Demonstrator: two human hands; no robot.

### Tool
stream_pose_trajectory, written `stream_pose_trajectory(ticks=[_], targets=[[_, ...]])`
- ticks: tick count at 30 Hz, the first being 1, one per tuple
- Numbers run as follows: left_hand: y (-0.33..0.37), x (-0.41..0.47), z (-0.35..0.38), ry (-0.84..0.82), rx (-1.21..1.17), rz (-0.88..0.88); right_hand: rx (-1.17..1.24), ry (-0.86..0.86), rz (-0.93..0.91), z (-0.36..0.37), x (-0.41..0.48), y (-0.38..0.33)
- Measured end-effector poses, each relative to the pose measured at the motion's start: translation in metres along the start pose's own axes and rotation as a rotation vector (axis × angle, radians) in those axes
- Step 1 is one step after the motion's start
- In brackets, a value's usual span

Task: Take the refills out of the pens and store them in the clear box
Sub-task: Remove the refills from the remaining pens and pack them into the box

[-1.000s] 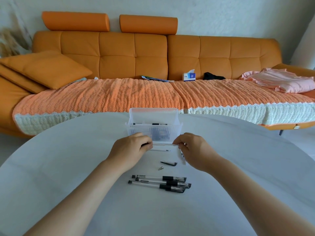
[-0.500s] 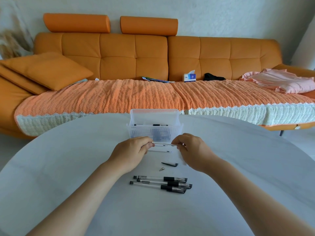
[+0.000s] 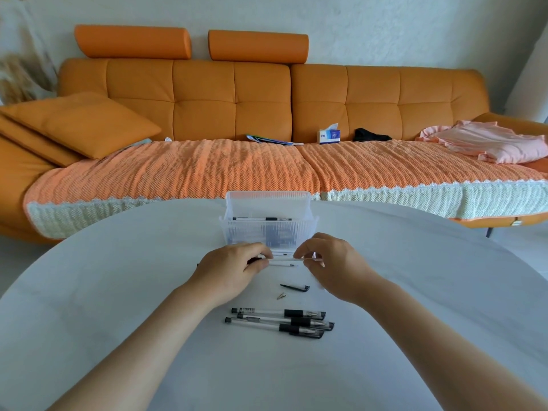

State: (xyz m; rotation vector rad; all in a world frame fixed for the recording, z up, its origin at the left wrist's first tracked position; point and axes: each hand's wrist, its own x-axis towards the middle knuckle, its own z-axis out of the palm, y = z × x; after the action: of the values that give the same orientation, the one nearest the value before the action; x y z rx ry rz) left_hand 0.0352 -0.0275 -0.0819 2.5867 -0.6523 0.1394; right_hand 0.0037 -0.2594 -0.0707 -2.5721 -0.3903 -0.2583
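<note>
A clear ribbed box (image 3: 268,234) stands on the white table (image 3: 118,292), with one pen lying inside it. Just in front of it, my left hand (image 3: 231,271) and my right hand (image 3: 332,268) together hold a thin clear pen part (image 3: 283,257) level, each pinching one end. A loose refill (image 3: 283,264) lies on the table under it. Three whole clear pens with black grips (image 3: 281,321) lie side by side nearer me. A black pen cap (image 3: 295,287) and a small metal tip (image 3: 281,296) lie between the pens and my hands.
An orange sofa (image 3: 237,114) with a knitted cover runs along the far side of the table. On it sit a cushion (image 3: 80,123), a tissue box (image 3: 329,135), some papers and pink cloth (image 3: 489,143).
My two hands have drawn slightly closer together around the thin part. The view has tilted down a little; the items on the table lie where they were.
</note>
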Motion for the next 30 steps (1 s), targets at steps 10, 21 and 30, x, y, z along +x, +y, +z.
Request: stream_pose_trajectory(ticks=[10,21,30], targets=[[0.01,0.0,0.006,0.023,0.001,0.048,0.061,0.013,0.021,0.005,0.0,-0.002],[0.02,-0.003,0.011,0.029,0.038,0.099,0.094,-0.09,0.044,0.007,-0.004,-0.011],[0.019,-0.004,0.011,0.054,0.094,0.127,0.027,-0.139,0.059,0.004,-0.005,-0.007]])
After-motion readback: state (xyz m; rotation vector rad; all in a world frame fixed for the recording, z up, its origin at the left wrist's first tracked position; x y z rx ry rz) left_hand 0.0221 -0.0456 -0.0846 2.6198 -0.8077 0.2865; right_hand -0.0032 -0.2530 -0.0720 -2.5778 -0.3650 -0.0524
